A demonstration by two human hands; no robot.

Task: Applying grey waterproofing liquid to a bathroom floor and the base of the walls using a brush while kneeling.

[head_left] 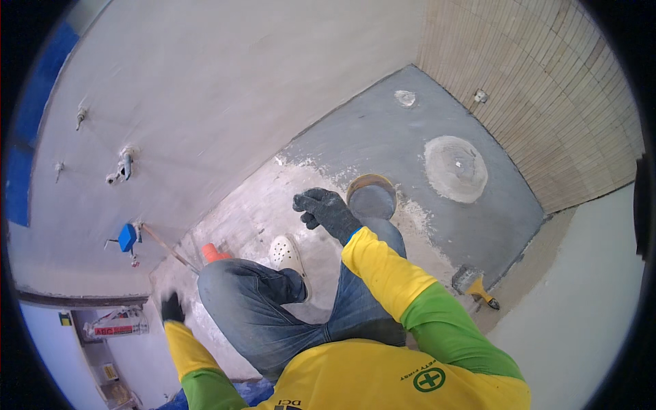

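Note:
My right hand (328,210), in a dark grey glove, hovers over my knees with its fingers curled in, and nothing shows in them. Just beside it, past my right knee, stands a round tub (353,188) with grey coating inside. My left hand (172,307), in a dark glove, reaches out low on the left near the floor's edge; motion smears its fingers. To the right of my right forearm, a wide flat brush (478,287) with a yellow handle lies on the floor. Its bristles are coated grey.
Wet-looking grey coating (369,130) covers the far floor around a pale round patch (456,169). An orange pipe fitting (214,253) and a wooden stick (167,246) are at the left. Pipe stubs (125,164) and a blue fitting (128,238) jut from the left wall. A tiled wall (533,89) bounds the far right.

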